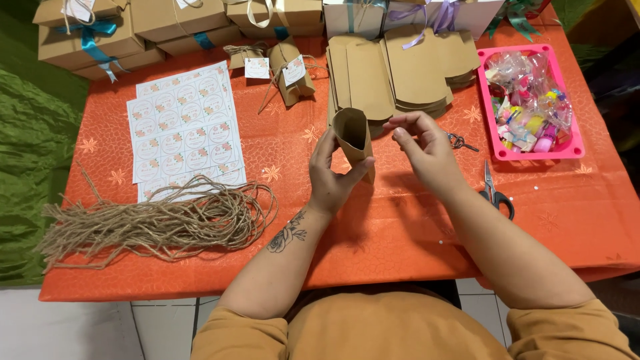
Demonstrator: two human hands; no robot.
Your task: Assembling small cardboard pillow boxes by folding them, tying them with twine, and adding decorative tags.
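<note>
Both hands work over the orange table. Left hand grips a brown pillow box upright, thumb and fingers round its lower half; the open end faces up. Right hand is loosely curled just beside the box, holding nothing I can see. By my judgement the box is being shaped, and closing it calls for pressing in the curved end flap. Flat blanks lie behind; twine and scissors lie to either side.
</note>
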